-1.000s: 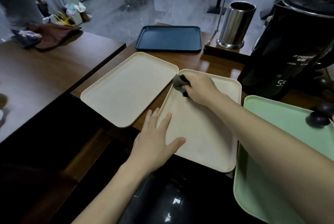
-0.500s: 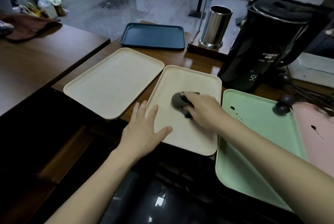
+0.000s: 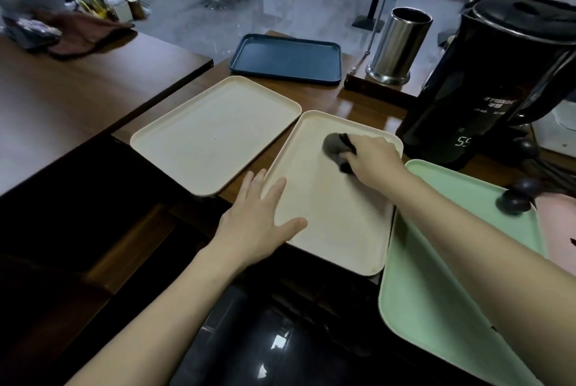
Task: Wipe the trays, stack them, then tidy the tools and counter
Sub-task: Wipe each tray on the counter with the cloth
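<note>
**Step in hand: wiping the centre cream tray.**

The centre cream tray [image 3: 327, 229] lies mid-frame on the desk [image 3: 358, 105]. Its near end appears to overhang the desk edge.

**Hands**
- Right hand [image 3: 374, 158]: the grip is clenched around a bunched dark cloth [image 3: 334, 145]. The cloth is pressed to the tray floor in the tray's upper right part, near the far rim.
- Left hand [image 3: 258, 223]: the grip is released. The fingers are straight and spread, and the palm lies flat over the tray's lower left rim as a brace.

**Doing it well**
1. Hold the left palm down for the whole stroke. An overhanging tray is likely to tip or slide under a hard pull.
2. Draw the cloth in overlapping passes from the far rim toward the near rim, and run it into the corners where residue probably collects.
3. Apply pressure straight down, not sideways. The green tray [image 3: 436, 286] at lower right sits tight against this tray's right edge and could be nudged.
4. Watch the wrist near the black kettle [image 3: 486, 89] at upper right, which stands just beyond the far corner.

**Not yet done**
The second cream tray [image 3: 212, 133] at centre left and the blue tray [image 3: 286, 58] at upper centre lie unstacked. The dark round-headed tools [image 3: 514, 198] rest on the green tray's far corner.
</note>
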